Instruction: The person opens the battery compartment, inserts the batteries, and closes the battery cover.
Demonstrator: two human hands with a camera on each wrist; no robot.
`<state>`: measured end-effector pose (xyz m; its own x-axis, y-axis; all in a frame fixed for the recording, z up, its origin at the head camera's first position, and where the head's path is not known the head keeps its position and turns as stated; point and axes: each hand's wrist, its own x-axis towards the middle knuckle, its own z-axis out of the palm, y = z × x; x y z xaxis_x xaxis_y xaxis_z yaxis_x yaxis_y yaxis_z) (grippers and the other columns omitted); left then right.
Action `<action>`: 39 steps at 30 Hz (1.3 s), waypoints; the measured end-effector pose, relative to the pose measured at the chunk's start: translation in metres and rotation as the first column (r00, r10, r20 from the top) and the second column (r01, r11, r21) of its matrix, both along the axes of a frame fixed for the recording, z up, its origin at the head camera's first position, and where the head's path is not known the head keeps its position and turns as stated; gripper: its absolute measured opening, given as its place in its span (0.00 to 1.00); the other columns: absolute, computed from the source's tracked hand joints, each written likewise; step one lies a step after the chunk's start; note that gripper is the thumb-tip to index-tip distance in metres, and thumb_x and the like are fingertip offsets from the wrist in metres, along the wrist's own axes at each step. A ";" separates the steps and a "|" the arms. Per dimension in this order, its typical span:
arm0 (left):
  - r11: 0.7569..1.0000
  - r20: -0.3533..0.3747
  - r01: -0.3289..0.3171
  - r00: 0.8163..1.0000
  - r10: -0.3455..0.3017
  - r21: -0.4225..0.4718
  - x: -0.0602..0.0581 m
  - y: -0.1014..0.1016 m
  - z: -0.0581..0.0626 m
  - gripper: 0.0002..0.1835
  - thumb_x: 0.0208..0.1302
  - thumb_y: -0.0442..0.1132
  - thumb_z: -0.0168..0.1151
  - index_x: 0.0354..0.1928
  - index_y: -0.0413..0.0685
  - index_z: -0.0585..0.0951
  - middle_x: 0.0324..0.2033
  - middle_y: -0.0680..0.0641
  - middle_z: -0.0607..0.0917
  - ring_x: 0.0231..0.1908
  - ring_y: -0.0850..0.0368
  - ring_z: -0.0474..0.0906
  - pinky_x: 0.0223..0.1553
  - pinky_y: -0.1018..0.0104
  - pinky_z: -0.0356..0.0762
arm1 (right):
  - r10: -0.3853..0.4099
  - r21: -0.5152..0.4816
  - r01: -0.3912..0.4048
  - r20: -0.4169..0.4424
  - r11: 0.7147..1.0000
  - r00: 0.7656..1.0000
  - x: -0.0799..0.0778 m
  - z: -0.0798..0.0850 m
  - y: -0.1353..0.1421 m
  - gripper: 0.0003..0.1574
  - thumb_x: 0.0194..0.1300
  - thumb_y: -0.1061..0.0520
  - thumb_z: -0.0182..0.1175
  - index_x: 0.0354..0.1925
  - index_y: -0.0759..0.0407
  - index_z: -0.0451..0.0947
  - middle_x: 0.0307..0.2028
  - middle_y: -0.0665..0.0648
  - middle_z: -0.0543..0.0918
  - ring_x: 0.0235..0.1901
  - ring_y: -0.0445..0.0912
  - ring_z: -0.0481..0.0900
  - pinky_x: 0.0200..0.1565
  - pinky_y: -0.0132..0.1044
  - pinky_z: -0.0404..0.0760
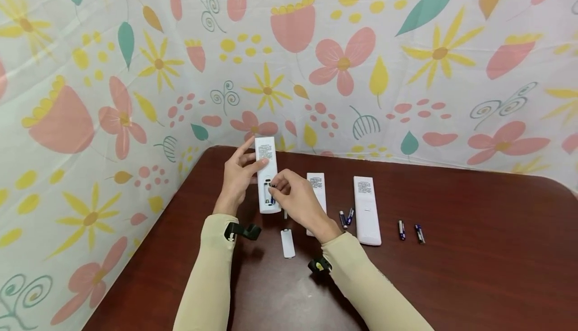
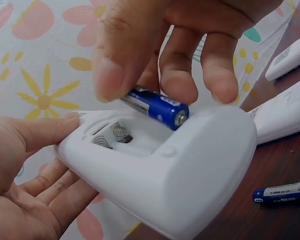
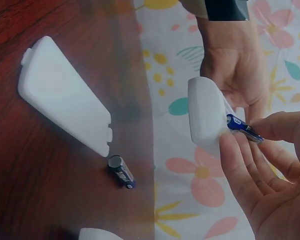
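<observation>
My left hand (image 1: 236,180) grips a white remote control (image 1: 268,146) from its side, thumb on the back and fingers behind it. The remote is tilted up with its open battery compartment facing me. In the left wrist view, coil springs (image 2: 121,131) show at one end of the compartment. Between thumb and fingers, my right hand (image 1: 299,201) pinches a blue-and-silver battery (image 2: 162,111), held slanted right over the compartment. A second battery (image 3: 121,171) lies on the table below the remote, near the detached white battery cover (image 1: 287,243).
Two more white remotes lie back-up to the right, one partly behind my right hand (image 1: 317,183) and one beyond it (image 1: 368,215). A pair of batteries (image 1: 346,218) lies between them, another pair (image 1: 411,231) farther right. A floral cloth (image 1: 289,95) hangs behind the brown table (image 1: 487,251).
</observation>
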<state>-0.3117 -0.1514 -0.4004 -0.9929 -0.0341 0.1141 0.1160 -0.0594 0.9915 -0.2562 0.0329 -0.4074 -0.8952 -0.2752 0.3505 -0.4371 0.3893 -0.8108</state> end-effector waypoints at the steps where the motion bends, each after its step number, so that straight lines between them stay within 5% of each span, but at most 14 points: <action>1: 1.000 -0.001 -0.001 1.000 0.001 0.000 0.000 0.000 0.000 0.38 0.70 0.32 0.73 0.77 0.68 0.74 0.56 0.40 0.84 0.44 0.46 0.88 0.41 0.53 0.90 | -0.001 -0.001 0.001 0.005 1.000 1.000 0.000 0.001 0.000 0.07 0.73 0.62 0.69 0.47 0.57 0.81 0.38 0.50 0.83 0.36 0.43 0.82 0.40 0.40 0.85; 14: 1.000 0.001 -0.007 1.000 0.007 -0.014 0.001 0.001 0.000 0.37 0.70 0.33 0.74 0.76 0.69 0.75 0.56 0.40 0.84 0.42 0.47 0.88 0.42 0.46 0.89 | -0.037 0.031 0.037 0.003 0.999 0.999 0.002 0.001 0.000 0.06 0.73 0.61 0.69 0.46 0.59 0.82 0.37 0.51 0.83 0.35 0.43 0.81 0.38 0.38 0.84; 26: 1.000 -0.003 -0.002 1.000 0.002 -0.020 0.004 0.002 0.004 0.39 0.70 0.32 0.73 0.80 0.59 0.71 0.57 0.39 0.83 0.43 0.48 0.87 0.41 0.51 0.90 | -0.029 0.060 0.030 -0.010 0.998 1.000 0.004 -0.001 -0.002 0.06 0.74 0.61 0.69 0.47 0.59 0.83 0.36 0.50 0.81 0.33 0.42 0.79 0.36 0.37 0.82; 32: 0.999 -0.014 -0.010 1.000 0.010 -0.037 0.005 0.001 0.004 0.38 0.71 0.32 0.73 0.79 0.61 0.72 0.56 0.38 0.84 0.41 0.50 0.88 0.35 0.59 0.90 | -0.012 0.129 0.017 -0.036 0.992 0.999 0.005 -0.001 -0.003 0.09 0.74 0.59 0.69 0.50 0.59 0.84 0.35 0.50 0.78 0.32 0.43 0.76 0.35 0.37 0.79; 39: 0.999 -0.020 -0.012 1.000 0.011 -0.033 0.005 0.001 0.004 0.38 0.71 0.32 0.73 0.79 0.61 0.72 0.56 0.39 0.84 0.42 0.51 0.88 0.35 0.59 0.90 | -0.018 0.266 0.039 -0.082 0.963 0.996 0.006 0.002 -0.002 0.15 0.74 0.55 0.70 0.54 0.58 0.84 0.39 0.52 0.79 0.32 0.42 0.77 0.34 0.37 0.79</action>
